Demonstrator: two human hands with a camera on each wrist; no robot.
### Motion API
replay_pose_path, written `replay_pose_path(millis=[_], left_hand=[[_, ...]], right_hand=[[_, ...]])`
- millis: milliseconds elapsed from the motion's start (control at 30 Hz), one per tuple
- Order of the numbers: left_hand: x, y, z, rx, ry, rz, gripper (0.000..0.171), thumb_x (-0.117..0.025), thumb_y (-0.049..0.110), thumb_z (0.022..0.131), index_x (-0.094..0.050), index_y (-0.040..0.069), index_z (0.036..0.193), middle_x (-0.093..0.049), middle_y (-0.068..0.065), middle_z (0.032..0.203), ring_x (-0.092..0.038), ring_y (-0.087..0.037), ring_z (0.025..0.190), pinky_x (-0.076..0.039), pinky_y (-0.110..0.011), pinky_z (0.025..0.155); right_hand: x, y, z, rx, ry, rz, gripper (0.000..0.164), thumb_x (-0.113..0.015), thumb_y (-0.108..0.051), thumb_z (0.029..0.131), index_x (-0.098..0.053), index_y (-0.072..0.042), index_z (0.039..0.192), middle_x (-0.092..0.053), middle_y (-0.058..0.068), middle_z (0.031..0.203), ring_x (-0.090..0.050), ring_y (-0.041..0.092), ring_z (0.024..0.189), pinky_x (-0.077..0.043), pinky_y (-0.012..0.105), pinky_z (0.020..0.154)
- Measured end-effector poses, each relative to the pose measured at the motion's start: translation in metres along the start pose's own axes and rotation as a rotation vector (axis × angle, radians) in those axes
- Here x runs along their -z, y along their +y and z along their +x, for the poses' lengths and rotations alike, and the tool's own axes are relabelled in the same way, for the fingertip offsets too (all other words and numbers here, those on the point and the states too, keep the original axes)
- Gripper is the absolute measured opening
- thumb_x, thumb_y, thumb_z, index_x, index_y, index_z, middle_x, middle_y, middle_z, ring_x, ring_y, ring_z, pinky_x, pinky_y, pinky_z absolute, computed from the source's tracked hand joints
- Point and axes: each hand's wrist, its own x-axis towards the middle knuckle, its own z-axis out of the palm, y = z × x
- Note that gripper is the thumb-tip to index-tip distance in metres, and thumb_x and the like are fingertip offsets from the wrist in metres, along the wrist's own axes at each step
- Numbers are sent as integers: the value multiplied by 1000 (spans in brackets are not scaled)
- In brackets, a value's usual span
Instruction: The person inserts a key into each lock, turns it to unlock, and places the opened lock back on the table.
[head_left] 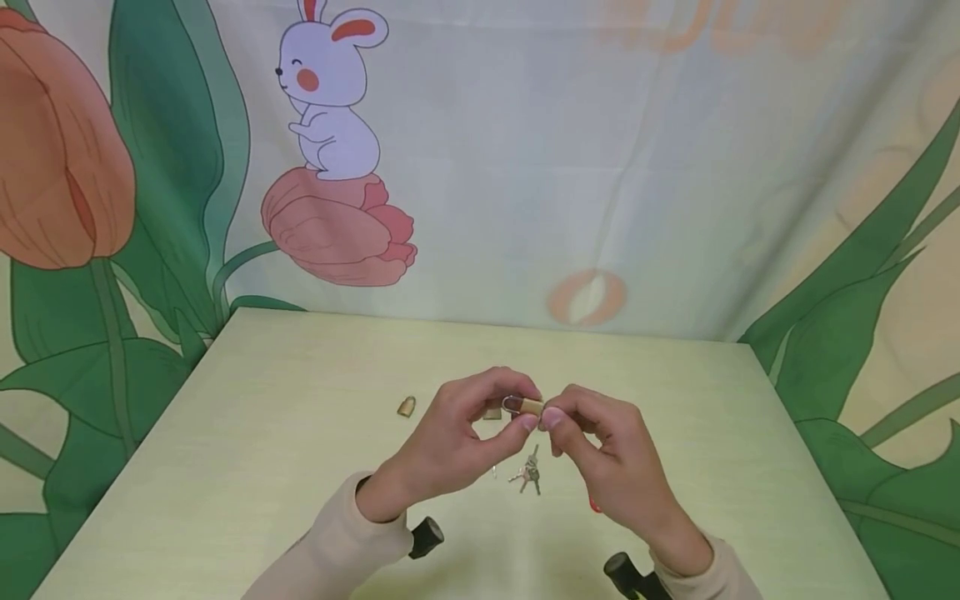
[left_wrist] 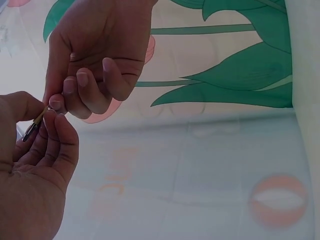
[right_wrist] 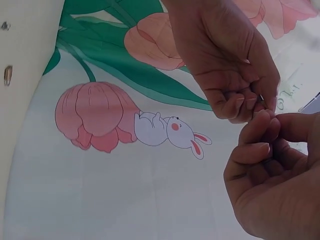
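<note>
A small brass padlock (head_left: 531,407) with a silver shackle lies on its side in the air above the table. My left hand (head_left: 472,433) pinches its body between thumb and fingers, shackle pointing left. In the left wrist view the padlock (left_wrist: 33,125) shows edge-on. At its other end my right hand (head_left: 611,450) pinches what looks like a small key, almost wholly hidden by thumb and fingertips. Both hands' fingertips meet closely in the right wrist view. Below them on the table lies a bunch of small keys (head_left: 531,473).
Another brass padlock (head_left: 406,407) lies left of the hands. A further brass piece (head_left: 492,413) shows through the gap of the left hand. Something red (head_left: 595,505) peeks out under the right hand. The pale table (head_left: 300,367) ends at a printed curtain (head_left: 487,167).
</note>
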Motion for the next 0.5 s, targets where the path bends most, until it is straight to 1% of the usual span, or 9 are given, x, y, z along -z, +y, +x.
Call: replay_pose_path(millis=[100, 233, 333, 500], left_hand=[[1, 0, -1, -7, -9, 10, 18, -61, -5, 91, -60, 3, 107, -65, -9, 94, -63, -12, 82, -59, -28, 77], [1, 0, -2, -33, -11, 20, 19, -61, -7, 90, -60, 2, 107, -66, -9, 94, -65, -14, 82, -59, -29, 79], [2, 0, -1, -50, -12, 25, 19, -61, -7, 90, -60, 1, 107, -66, -9, 94, -64, -14, 81, -59, -29, 79], [3, -1, -1, -66, -21, 27, 20, -62, -7, 90, -60, 2, 107, -66, -9, 93, -65, -14, 82, -59, -29, 80]], right_hand=[[0, 1, 0, -38, -36, 70, 22, -53, 2, 98, -64, -13, 86, -54, 1, 67, -55, 13, 65, -48, 28, 64], [0, 3, 0, -70, -71, 146, 23, -50, 1, 99, -63, -11, 85, -52, 4, 68, -50, 14, 64, -44, 29, 59], [0, 3, 1, -81, -87, 172, 24, -49, 0, 100, -61, -11, 83, -51, 4, 67, -45, 15, 59, -41, 29, 54], [0, 2, 3, -108, -108, 194, 25, -48, -1, 101, -59, -10, 80, -51, 6, 65, -43, 16, 57, -38, 32, 51]])
